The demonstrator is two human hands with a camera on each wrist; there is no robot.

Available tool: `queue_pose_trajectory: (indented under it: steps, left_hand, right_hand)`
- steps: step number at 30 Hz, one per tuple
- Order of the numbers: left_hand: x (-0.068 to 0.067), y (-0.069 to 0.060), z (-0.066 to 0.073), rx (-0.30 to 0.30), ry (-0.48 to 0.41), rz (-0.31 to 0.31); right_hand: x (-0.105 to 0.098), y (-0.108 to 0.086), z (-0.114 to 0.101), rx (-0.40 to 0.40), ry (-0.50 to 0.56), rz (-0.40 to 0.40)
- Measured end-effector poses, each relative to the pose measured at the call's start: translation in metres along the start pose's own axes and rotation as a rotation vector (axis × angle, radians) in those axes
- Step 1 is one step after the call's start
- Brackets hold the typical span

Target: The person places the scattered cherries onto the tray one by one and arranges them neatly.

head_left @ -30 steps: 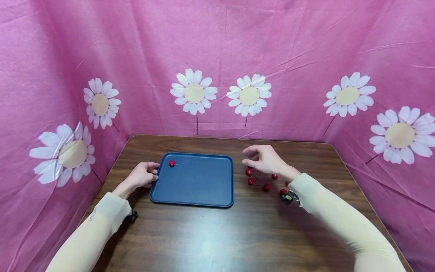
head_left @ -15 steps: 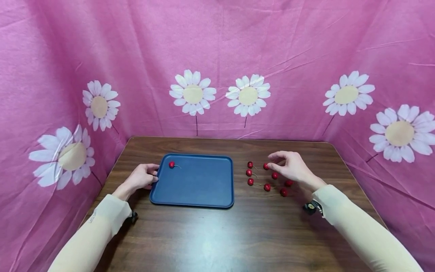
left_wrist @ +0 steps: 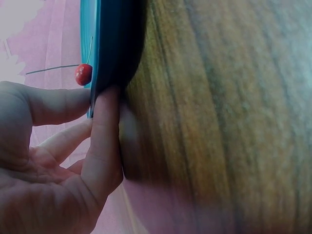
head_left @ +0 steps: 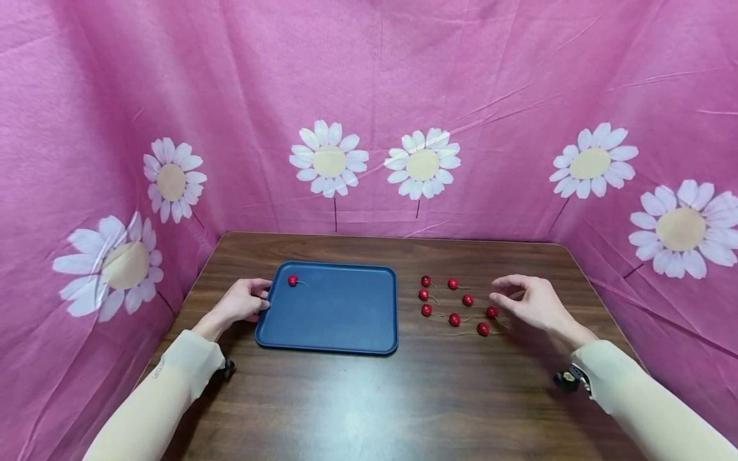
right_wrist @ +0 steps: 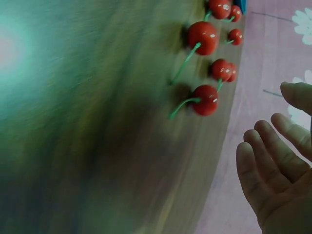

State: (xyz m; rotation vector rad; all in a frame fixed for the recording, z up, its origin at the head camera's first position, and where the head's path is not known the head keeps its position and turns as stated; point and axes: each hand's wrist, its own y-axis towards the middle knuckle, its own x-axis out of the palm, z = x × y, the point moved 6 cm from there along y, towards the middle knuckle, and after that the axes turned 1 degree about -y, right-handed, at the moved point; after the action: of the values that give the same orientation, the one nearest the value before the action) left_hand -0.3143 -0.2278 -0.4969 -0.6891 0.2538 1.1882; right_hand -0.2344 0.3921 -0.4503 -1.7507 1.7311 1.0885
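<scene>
My left hand pinches the left rim of a blue rectangular tray; the left wrist view shows the thumb on the upper side and a finger beneath. One red cherry with a stem lies near the tray's far left corner. To the right of the tray, several stemmed cherries are spread on the table. My right hand hovers over the right end of this group, its fingers loosely bent with nothing between them. The nearest cherry sits just below the thumb; in the right wrist view, that hand appears apart from the cherries.
The brown wooden table carries the tray and the loose cherries. A pink cloth with white daisies hangs behind the table and along both sides. A dark device is strapped at the right wrist.
My right hand has moved rightward and nearer, from the cherries beside the tray to the right end of the group, uncovering them. The left hand and tray stay put.
</scene>
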Motion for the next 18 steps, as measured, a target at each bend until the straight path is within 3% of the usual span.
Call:
queue_pose_trajectory:
  steps: [9,18]
  left_hand:
    - [0.002,0.002,-0.001,0.006,0.0,0.0]
    - [0.002,0.002,-0.003,0.014,0.001,0.003]
  right_hand:
    - [0.005,-0.026,0.021,0.062,0.007,-0.027]
    - [0.013,-0.036,0.03,0.019,-0.032,0.002]
